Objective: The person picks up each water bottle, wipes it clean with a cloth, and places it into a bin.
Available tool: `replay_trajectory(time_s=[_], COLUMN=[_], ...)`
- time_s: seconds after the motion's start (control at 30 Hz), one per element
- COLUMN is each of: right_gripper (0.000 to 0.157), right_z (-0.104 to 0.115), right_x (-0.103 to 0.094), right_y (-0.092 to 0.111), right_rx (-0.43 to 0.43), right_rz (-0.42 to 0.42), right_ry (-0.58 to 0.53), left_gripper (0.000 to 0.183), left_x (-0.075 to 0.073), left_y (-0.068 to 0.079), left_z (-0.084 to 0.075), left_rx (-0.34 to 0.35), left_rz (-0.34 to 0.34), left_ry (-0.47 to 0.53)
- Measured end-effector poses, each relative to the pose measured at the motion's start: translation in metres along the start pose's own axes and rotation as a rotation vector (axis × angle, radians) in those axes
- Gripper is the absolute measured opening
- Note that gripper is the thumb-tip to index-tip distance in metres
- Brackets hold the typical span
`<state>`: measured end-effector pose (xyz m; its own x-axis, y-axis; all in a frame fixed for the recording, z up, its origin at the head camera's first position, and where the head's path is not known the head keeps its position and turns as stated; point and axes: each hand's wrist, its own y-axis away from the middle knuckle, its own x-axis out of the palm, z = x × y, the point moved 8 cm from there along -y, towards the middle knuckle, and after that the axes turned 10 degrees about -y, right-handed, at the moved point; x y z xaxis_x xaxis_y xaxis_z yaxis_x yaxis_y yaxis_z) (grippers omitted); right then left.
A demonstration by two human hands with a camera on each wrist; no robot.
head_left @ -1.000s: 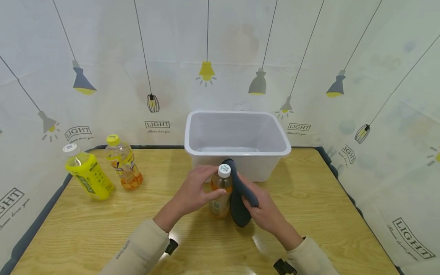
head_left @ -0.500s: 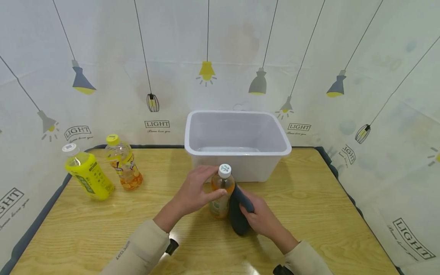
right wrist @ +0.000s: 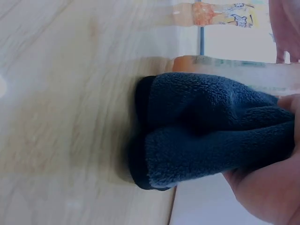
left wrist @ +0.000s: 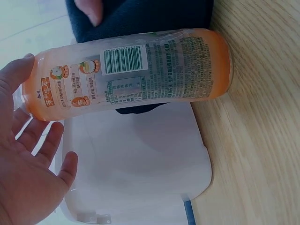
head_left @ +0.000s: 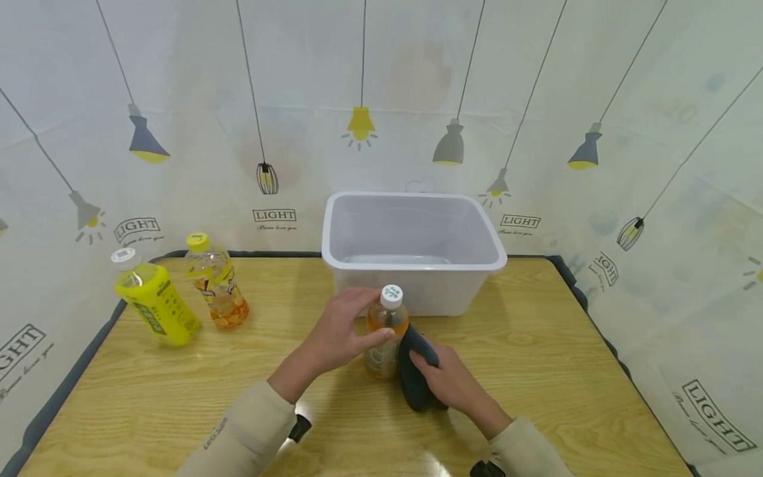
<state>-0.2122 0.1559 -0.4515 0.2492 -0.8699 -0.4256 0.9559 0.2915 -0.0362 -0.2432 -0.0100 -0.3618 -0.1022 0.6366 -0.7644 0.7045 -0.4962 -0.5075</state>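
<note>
An orange-drink bottle (head_left: 380, 359) with a white cap stands upright on the table. My left hand (head_left: 334, 334) grips it near its shoulder, thumb on the near side and fingers behind. In the left wrist view the bottle's barcode label (left wrist: 124, 60) faces the camera. My right hand (head_left: 456, 381) holds a folded dark blue cloth (head_left: 414, 387) against the bottle's right side. Seen from the right wrist, the fuzzy cloth (right wrist: 211, 126) hangs in folds and covers part of the bottle (right wrist: 253, 72). Its lower end is close to the tabletop.
Behind the bottle stands a white plastic bin (head_left: 411, 288), its inside bare. At the left of the wooden table (head_left: 274, 424) are a yellow-green bottle (head_left: 157, 301) and a yellow-capped bottle (head_left: 220, 291). Printed cloth walls (head_left: 310, 146) enclose the back and sides.
My right hand has drawn the cloth down the bottle's right side and slightly toward me; its top no longer reaches the cap. The left hand stays in place on the bottle.
</note>
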Motion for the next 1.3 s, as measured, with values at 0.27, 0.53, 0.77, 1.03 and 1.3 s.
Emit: replay_trajectory(time_s=[0.27,0.53,0.77,1.03,1.3], right_gripper=[0.044,0.057,0.067,0.064,0.060], right_z=[0.019,0.059,0.053,0.012,0.000], right_x=[-0.012,-0.019,-0.004,0.013,0.013], right_y=[0.004,-0.001,0.001,0.004,0.002], right_rx=[0.007,-0.207,-0.216,-0.071,-0.018], right_rz=[-0.068,-0.040,0.038,0.118,0.141], right_ry=[-0.067,-0.073,-0.149,-0.095,-0.079], left_gripper=[0.058,0.057,0.058,0.057,0.055], left_x=[0.002,0.000,-0.002,-0.001,-0.003], left_y=[0.001,-0.001,0.000,0.001,0.001], left_z=[-0.001,-0.002,-0.003,-0.003,-0.002], left_rx=[0.004,0.024,0.037,0.031,0.029], left_rz=[-0.005,-0.023,-0.038,-0.031,-0.028], left_ry=[0.014,0.017,0.018,0.009,0.001])
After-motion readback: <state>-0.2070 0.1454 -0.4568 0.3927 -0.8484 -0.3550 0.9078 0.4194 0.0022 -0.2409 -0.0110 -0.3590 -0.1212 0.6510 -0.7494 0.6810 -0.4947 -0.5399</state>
